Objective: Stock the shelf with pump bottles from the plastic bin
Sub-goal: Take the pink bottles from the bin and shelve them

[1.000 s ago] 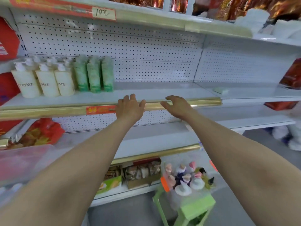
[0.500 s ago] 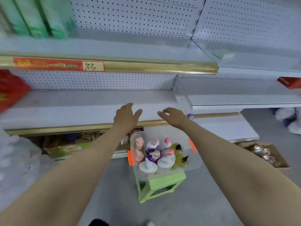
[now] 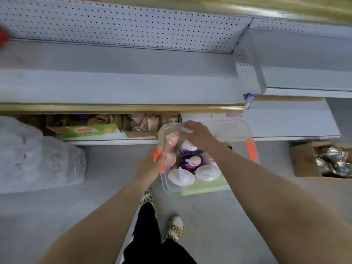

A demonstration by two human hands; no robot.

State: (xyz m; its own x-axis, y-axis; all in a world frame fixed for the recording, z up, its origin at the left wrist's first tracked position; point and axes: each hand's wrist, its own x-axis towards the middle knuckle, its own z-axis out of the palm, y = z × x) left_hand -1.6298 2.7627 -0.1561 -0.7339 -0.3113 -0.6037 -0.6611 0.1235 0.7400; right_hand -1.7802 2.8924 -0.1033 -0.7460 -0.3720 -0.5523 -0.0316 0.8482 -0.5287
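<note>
the view had dropped from the upper shelves to the floor-level stock: a second before, both hands hovered open at the gold shelf lip, and now they were down at the plastic bin (image 3: 239,130), which reads as the turn from placing to fetching the next bottles. taking the bin as landmark: above it ran the bare grey shelf (image 3: 118,82) with its gold edge strip (image 3: 114,107), wide and unoccupied, with only a perforated divider (image 3: 247,73) up and to the right of the bin to mind. left of the bin, well apart, sat a bulky clear plastic sack (image 3: 38,155) on the floor; to the right, a cardboard box (image 3: 304,161) of shiny items; behind it, the lowest shelf held boxed goods (image 3: 87,130). the bin rested on a green stool (image 3: 205,187), only an edge showing, so a hard pull could tip it. below the bin, the person's slippered feet (image 3: 174,228) stood near. the left hand (image 3: 150,166) was curled against the bin's left wall by the orange latch (image 3: 157,156), seemingly steadying it; whether it truly clamped the rim i could not tell. the right hand (image 3: 198,135) was inside the bin's far left corner, fingers pinched narrow near a pink pump top (image 3: 171,140); contact was blurred. the pump bottles (image 3: 190,162) stood upright, packed close, two white caps (image 3: 181,177) nearest. lifting straight up looked clearest.
</note>
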